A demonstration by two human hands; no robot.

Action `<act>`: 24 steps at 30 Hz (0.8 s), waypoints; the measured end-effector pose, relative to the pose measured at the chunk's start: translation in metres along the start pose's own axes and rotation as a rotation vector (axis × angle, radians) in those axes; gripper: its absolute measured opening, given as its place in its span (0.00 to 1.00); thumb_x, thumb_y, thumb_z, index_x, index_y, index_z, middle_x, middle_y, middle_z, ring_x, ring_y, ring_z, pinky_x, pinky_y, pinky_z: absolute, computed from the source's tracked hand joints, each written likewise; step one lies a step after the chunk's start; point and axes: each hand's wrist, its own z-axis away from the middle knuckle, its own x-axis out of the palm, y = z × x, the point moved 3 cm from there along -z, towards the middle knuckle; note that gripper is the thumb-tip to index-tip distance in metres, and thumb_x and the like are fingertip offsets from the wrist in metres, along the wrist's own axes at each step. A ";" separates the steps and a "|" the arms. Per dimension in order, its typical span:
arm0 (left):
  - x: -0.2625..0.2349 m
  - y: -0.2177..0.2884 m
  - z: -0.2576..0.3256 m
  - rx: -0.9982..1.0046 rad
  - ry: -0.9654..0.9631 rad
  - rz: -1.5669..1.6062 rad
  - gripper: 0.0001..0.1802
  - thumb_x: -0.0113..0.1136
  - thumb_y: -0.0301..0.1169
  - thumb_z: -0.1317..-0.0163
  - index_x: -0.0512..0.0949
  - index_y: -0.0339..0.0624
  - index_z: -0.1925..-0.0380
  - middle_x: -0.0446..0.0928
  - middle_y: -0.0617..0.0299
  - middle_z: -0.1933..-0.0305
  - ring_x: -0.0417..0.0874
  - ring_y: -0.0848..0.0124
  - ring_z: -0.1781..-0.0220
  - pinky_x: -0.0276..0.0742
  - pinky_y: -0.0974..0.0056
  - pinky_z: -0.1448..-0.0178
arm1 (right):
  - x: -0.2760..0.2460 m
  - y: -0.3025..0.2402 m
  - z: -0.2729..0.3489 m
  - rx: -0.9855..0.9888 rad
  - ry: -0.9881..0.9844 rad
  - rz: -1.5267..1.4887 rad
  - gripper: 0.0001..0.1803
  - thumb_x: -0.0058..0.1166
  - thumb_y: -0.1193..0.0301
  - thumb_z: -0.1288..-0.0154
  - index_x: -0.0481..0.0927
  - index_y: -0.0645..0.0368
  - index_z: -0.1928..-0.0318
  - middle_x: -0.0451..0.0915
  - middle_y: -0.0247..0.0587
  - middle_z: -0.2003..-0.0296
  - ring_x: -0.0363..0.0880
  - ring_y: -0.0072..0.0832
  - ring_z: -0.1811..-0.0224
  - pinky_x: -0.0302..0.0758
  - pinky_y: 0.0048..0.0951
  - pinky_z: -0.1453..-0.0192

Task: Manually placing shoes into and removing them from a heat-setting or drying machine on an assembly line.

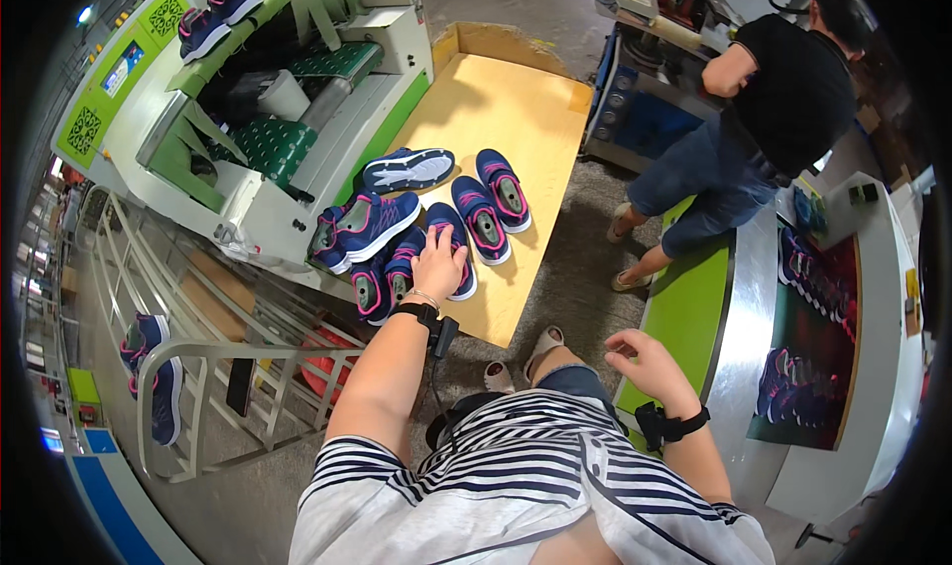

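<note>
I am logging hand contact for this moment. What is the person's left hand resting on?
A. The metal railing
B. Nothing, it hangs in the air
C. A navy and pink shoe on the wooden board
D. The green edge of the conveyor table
C: the left hand lies on a navy and pink shoe among the pairs on the wooden board, while the right hand hangs free above the floor.

Shoes (426, 223) clustered on the near-left part of the tabletop (516, 109), hard against the machine (248, 119) on its left; two more shoes sit on top of that machine, far left. Left hand (439, 262) rests on the nearest shoes, right hand (650, 367) hangs apart over the conveyor (734, 297) on the right. Another person (764, 119) stands behind the conveyor, right of the tabletop; a metal rack (198, 367) sits lower left.
</note>
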 end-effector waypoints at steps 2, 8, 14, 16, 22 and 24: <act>-0.016 0.005 -0.009 0.019 -0.159 -0.038 0.34 0.50 0.52 0.29 0.61 0.51 0.28 0.55 0.44 0.22 0.71 0.44 0.31 0.65 0.37 0.33 | -0.002 0.004 -0.020 -0.007 -0.039 0.020 0.15 0.61 0.69 0.36 0.80 0.63 0.52 0.82 0.48 0.58 0.83 0.39 0.56 0.78 0.35 0.51; -0.111 -0.037 -0.087 -0.050 0.380 0.368 0.23 0.60 0.45 0.35 0.80 0.38 0.51 0.84 0.45 0.57 0.86 0.49 0.54 0.80 0.52 0.49 | -0.003 0.005 -0.109 -0.143 -0.114 0.201 0.16 0.60 0.67 0.37 0.80 0.63 0.53 0.80 0.52 0.58 0.81 0.47 0.53 0.77 0.40 0.49; -0.145 -0.084 -0.168 -0.517 0.193 -0.217 0.34 0.42 0.60 0.29 0.83 0.41 0.52 0.83 0.43 0.49 0.81 0.45 0.43 0.75 0.44 0.40 | 0.009 -0.009 -0.213 -0.288 -0.136 0.195 0.20 0.61 0.66 0.38 0.79 0.64 0.48 0.79 0.53 0.52 0.77 0.51 0.46 0.74 0.42 0.41; -0.126 -0.116 -0.192 -0.618 0.099 -0.187 0.38 0.40 0.62 0.29 0.83 0.39 0.51 0.81 0.41 0.46 0.80 0.46 0.39 0.74 0.45 0.37 | 0.018 -0.017 -0.254 -0.307 -0.210 0.217 0.27 0.61 0.64 0.36 0.73 0.66 0.41 0.76 0.57 0.46 0.74 0.52 0.40 0.71 0.42 0.36; -0.090 -0.145 -0.212 -0.574 0.120 0.199 0.33 0.64 0.46 0.40 0.73 0.32 0.42 0.78 0.36 0.43 0.78 0.45 0.38 0.73 0.52 0.35 | 0.063 -0.028 -0.343 -0.315 -0.211 0.044 0.54 0.65 0.56 0.38 0.45 0.68 0.25 0.58 0.67 0.30 0.55 0.56 0.25 0.57 0.42 0.23; -0.102 -0.095 -0.212 -0.491 0.116 0.346 0.41 0.76 0.30 0.54 0.67 0.32 0.40 0.79 0.42 0.49 0.82 0.55 0.46 0.77 0.58 0.41 | 0.063 -0.017 -0.353 -0.222 -0.257 -0.021 0.60 0.67 0.58 0.40 0.36 0.67 0.24 0.48 0.70 0.26 0.47 0.57 0.22 0.52 0.43 0.21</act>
